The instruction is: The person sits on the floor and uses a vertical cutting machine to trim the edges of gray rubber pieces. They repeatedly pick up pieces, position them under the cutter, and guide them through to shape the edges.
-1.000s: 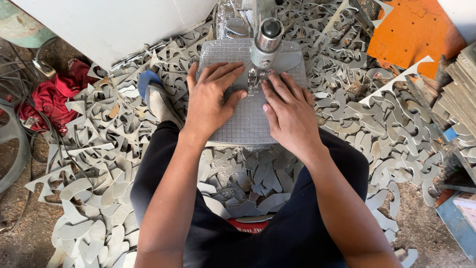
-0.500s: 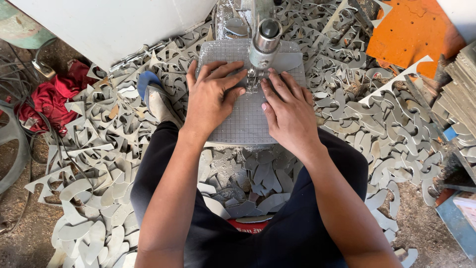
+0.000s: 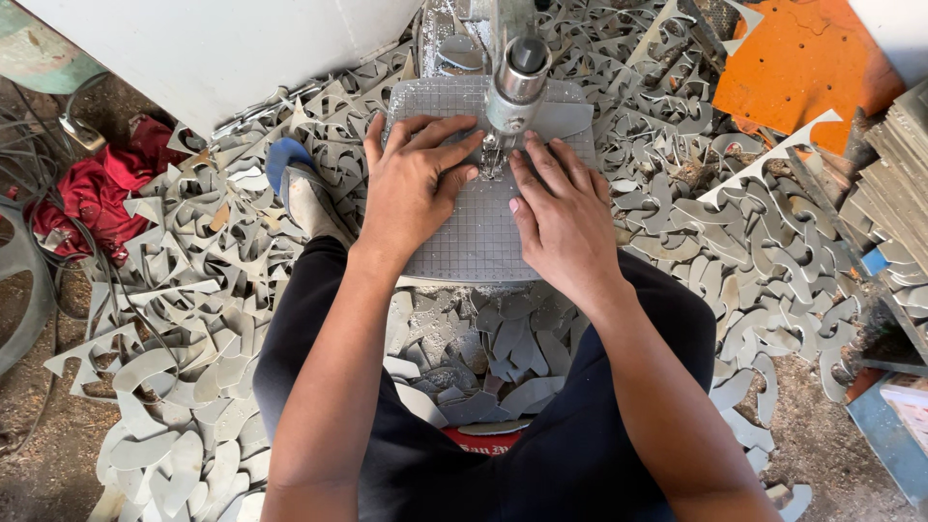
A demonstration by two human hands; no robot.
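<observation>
Under both flat, open hands, left hand point(image 3: 414, 184) and right hand point(image 3: 561, 215), lies the grey gridded sheet point(image 3: 474, 242).

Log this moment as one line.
left hand flat on grey gridded sheet | right hand flat on it | silver machine head between

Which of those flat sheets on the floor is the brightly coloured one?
The orange sheet at the upper right, dotted with small holes. The cut-out scraps strewn around it are all grey, and the big panel at upper left is white.

Dirt floor point(image 3: 39, 464) strewn with grey offcuts point(image 3: 193, 290) (a red cloth point(image 3: 92, 193) lies aside), evenly lit.
</observation>
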